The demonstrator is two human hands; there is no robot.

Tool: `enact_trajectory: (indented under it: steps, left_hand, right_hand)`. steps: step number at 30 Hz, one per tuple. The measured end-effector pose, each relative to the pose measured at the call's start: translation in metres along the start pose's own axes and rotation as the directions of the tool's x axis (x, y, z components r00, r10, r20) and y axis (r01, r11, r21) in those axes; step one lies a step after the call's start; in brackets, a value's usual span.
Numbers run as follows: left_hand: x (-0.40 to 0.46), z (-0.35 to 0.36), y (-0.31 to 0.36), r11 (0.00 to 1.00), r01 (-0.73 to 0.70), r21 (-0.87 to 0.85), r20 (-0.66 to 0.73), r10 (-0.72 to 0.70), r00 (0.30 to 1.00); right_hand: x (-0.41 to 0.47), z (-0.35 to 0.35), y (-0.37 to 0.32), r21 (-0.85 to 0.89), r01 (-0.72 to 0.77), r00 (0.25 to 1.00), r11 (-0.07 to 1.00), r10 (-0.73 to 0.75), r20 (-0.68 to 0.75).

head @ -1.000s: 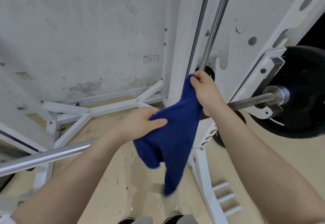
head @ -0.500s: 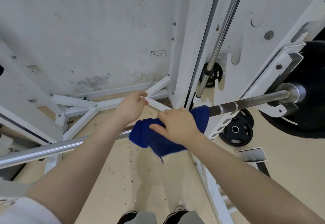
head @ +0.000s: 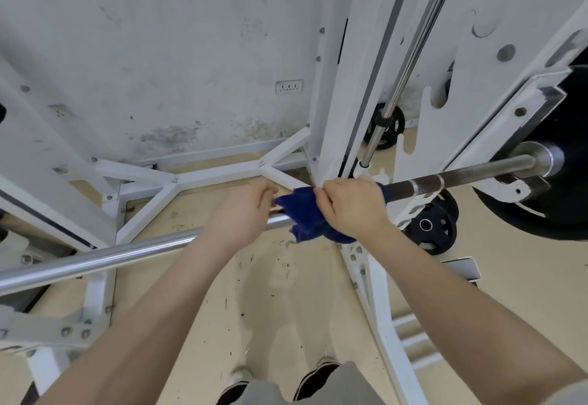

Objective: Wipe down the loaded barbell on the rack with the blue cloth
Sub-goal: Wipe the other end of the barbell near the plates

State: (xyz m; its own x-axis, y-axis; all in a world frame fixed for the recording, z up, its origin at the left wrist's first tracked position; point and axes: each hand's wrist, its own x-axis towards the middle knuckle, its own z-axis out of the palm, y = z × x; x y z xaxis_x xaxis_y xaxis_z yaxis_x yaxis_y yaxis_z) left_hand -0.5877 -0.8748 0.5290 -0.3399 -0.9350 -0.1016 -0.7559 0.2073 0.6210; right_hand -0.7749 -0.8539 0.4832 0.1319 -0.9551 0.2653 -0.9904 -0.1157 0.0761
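Your blue cloth point(head: 310, 217) is bunched over the barbell point(head: 127, 253) at the middle of the view, draped across the shaft with loose folds hanging just below it toward 6 o'clock. The shaft runs from 8 o'clock, where it is bright and shiny, up to 3 o'clock, where it turns darker past the cloth and carries pale ring marks before meeting its collar.

Your right hand point(head: 351, 209) lies on top of the cloth, fingers curled down over it and around the shaft, the thumb tucked toward the cloth's near-left edge. Your left hand point(head: 243, 210) sits just beside it at 9 o'clock of the cloth; its fingertips are bent and meet the cloth's left edge, apparently pinching it, though the tips are partly hidden behind the fabric.

At 3 o'clock a large black weight plate point(head: 553, 213) is loaded on the sleeve, beside the white rack point(head: 334, 102) upright and its hook. A chrome guide rod point(head: 410, 64) slants from 1 o'clock down to the rack base. A smaller black plate point(head: 431, 226) rests near the floor at 4 o'clock. A wall socket point(head: 289, 87) sits at 12 o'clock. Your shoes point(head: 313, 379) show at 6 o'clock.
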Motion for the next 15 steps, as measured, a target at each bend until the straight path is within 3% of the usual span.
enact_trajectory:
  steps: [3, 6, 9, 11, 13, 15]
  left_hand:
    - [0.001, 0.010, 0.007, 0.996, -0.065, 0.069, 0.034, 0.062, 0.997]
    - [0.000, 0.021, 0.009, 0.978, -0.136, 0.158, 0.041, 0.132, 0.990]
    - [0.001, 0.033, 0.010, 0.960, -0.186, 0.211, 0.061, 0.178, 0.982]
    - [0.001, 0.036, 0.010, 0.952, -0.180, 0.246, 0.050, 0.173, 0.984]
    - [0.001, 0.036, 0.011, 0.948, -0.163, 0.272, 0.029, 0.162, 0.986]
    - [0.001, 0.037, 0.011, 0.950, -0.158, 0.270, 0.001, 0.163, 0.987]
  right_hand:
    - [-0.013, -0.008, 0.043, 0.017, -0.203, 0.978, 0.979, 0.203, -0.038]
    - [-0.006, -0.003, 0.017, 0.052, -0.289, 0.954, 0.956, 0.292, -0.066]
    - [-0.006, 0.006, -0.029, 0.173, -0.116, 0.981, 0.978, 0.140, -0.134]
    - [-0.007, 0.003, -0.024, 0.133, -0.018, 0.995, 0.991, 0.031, -0.098]
    - [-0.010, -0.001, 0.007, 0.060, -0.050, 0.999, 0.997, 0.051, -0.007]
    - [-0.013, -0.003, 0.037, 0.067, -0.104, 0.990, 0.992, 0.109, -0.084]
